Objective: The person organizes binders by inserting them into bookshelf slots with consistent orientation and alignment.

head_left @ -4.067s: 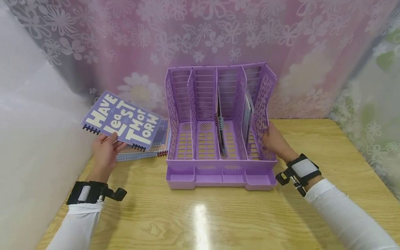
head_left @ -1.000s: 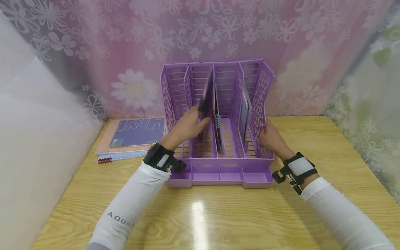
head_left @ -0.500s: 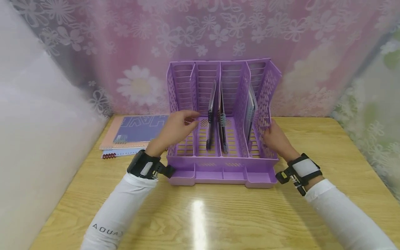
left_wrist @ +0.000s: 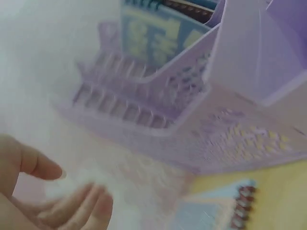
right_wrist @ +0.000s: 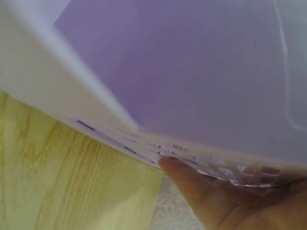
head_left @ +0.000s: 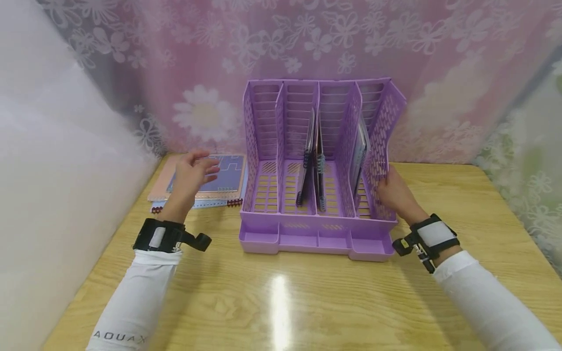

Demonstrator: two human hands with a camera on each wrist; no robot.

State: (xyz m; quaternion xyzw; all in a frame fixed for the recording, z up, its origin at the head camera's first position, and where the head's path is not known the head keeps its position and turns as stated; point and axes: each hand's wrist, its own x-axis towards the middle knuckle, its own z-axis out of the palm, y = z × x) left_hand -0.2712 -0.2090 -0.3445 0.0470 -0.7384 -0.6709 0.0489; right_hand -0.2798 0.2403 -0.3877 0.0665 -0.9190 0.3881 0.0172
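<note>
A purple desk file organizer with upright dividers stands near the back of the table. My right hand grips its right side wall; the right wrist view shows the thumb along the lattice outside. My left hand hovers over a stack of spiral notebooks at the organizer's left, fingers loosely bent and holding nothing. A dark spiral notebook leans in the second compartment from the left; its lettered cover shows in the left wrist view.
Another spiral notebook stands in the third compartment, and pale notebooks stand in the rightmost one. Small open trays run along the organizer's front. A floral curtain hangs behind the wooden table.
My left hand carried the lettered notebook into the second compartment, let go of it and moved back left over the stack. My right hand has kept its grip on the organizer's side.
</note>
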